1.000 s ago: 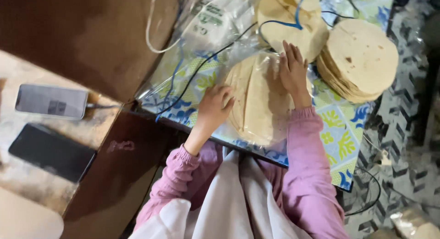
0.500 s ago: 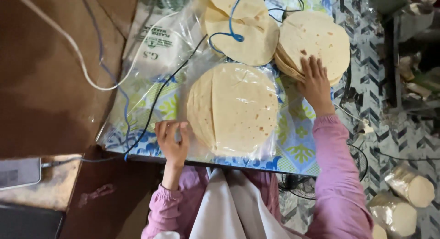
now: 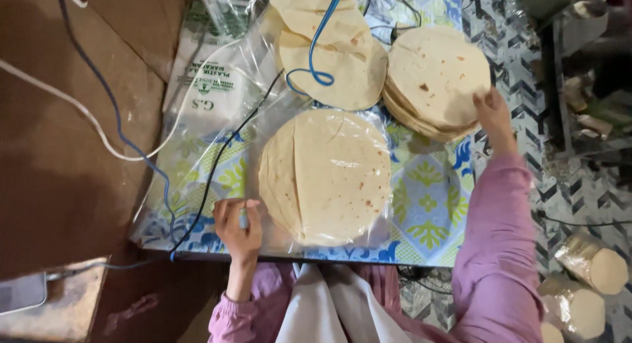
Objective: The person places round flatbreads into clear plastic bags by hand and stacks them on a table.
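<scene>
Left hand (image 3: 238, 226) pinching edge of clear plastic bag (image 3: 263, 205), fingers curled, small blue object pressed against it. Right hand (image 3: 492, 114) reaching to loose flatbread stack (image 3: 437, 79), fingertips touching its rim; grip unclear. Bagged flatbread stack (image 3: 327, 175) lying between hands on patterned tablecloth (image 3: 428, 205). Advisable: lifting breads flat, keeping bag mouth taut. Breads thin, round, pale, brown-flecked; blue cable (image 3: 316, 47) crossing third pile (image 3: 332, 53).

Matt, floury flatbreads (image 3: 329, 178) lie in a glossy clear plastic bag (image 3: 263, 119) on a patterned, smooth desk cover (image 3: 428, 205), beside rough brown wood (image 3: 59, 185)
</scene>
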